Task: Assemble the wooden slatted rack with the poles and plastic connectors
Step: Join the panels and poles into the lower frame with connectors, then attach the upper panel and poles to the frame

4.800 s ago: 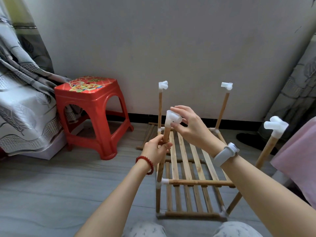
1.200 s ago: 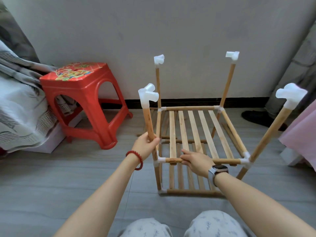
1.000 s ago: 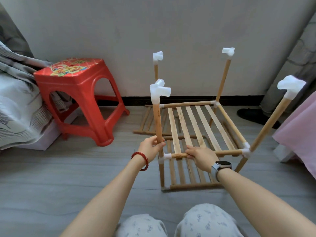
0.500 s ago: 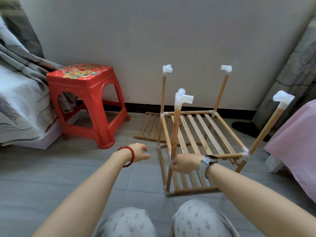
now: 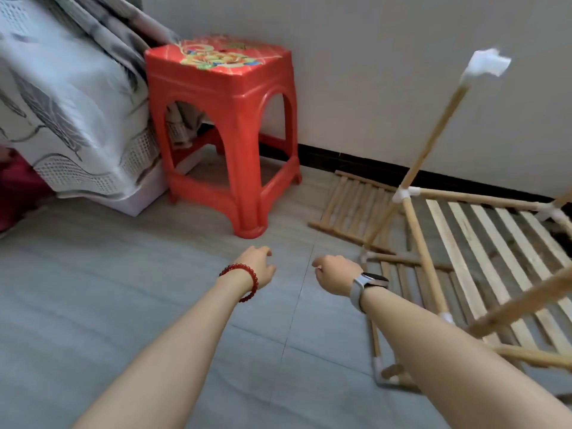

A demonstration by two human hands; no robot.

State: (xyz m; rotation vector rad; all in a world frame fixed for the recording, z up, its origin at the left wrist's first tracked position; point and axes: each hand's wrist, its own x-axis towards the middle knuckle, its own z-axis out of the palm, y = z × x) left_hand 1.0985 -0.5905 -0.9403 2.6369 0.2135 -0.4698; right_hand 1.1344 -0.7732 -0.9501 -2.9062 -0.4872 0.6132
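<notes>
Left hand: fingers loosely curled, pointing down toward the floor, nothing in them. Red bead bracelet on that wrist. Right hand: fingers curled under, out of sight behind the back of the hand, nothing visible in the grip; grey smartwatch on the wrist. Both hands hover over bare floor, near each other, clear of any wood.

Landmark: the half-built rack. Both hands sit left of it; right hand is the nearer, just beside its front-left corner, left hand further off toward the red plastic stool. Rack's raised slatted shelf runs its slats front to back, away from the person. One upright pole rises from the rack's far-left joint, leaning right, capped by a white plastic connector. A second pole crosses the lower right of the view, blurred.

Loose slatted panel lies flat on the floor at the rack's far-left side, by the wall, between rack and stool. From the fingers it lies forward and right; its slats run roughly away from the person. My read: this spare panel is the next piece to fetch, and the right hand has the shorter reach. Not certain; the hands could be heading for something off the view's left.

Patterned grey bedcover hangs beyond the stool, well apart from the rack.
</notes>
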